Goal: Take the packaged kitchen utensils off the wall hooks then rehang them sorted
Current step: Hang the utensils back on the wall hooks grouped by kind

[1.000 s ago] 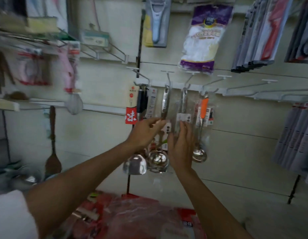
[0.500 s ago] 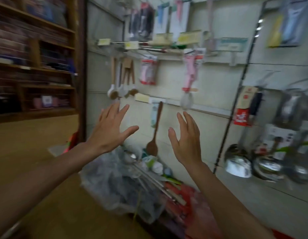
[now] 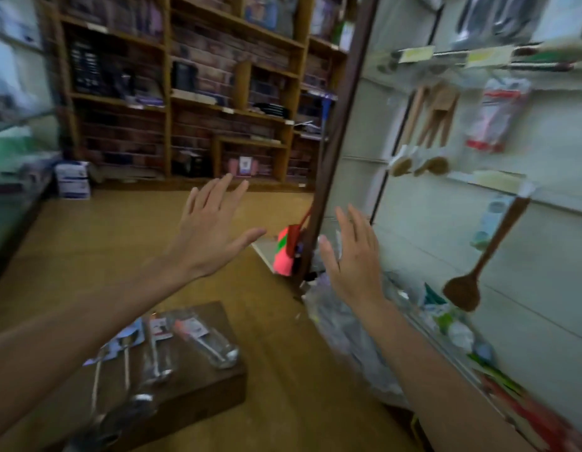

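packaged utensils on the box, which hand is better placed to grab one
Likely left: open left hand is nearer the packaged utensils on the wooden box; right hand is by the wall.

The one head-worn camera looked forward and down across the wooden floor [image 3: 71, 256] toward distant shelving [image 3: 201, 102]. The hook wall [image 3: 430, 230] ran close along its right side, and the whole wide-angle view was blurred.
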The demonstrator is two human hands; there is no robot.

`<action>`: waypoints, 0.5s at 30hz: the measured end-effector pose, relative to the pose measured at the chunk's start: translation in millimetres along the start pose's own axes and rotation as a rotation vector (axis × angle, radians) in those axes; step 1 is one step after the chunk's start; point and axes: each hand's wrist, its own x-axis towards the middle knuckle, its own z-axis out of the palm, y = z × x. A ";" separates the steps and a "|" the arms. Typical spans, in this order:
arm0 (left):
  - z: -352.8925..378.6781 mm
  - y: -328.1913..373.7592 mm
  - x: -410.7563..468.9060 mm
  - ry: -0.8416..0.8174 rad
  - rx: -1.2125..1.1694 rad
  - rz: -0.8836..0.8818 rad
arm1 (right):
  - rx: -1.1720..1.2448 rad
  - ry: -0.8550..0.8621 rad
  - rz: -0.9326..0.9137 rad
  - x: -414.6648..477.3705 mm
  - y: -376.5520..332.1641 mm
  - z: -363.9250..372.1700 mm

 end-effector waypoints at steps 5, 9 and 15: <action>1.2 -82.2 -39.4 -0.047 0.026 -0.108 | 0.076 -0.102 -0.044 -2.5 -68.6 76.8; 15.0 -129.9 -71.0 -0.098 0.034 -0.183 | 0.107 -0.203 -0.067 -16.4 -102.5 132.6; 50.8 -179.4 -107.9 -0.155 0.038 -0.245 | 0.121 -0.325 -0.094 -37.1 -135.2 199.7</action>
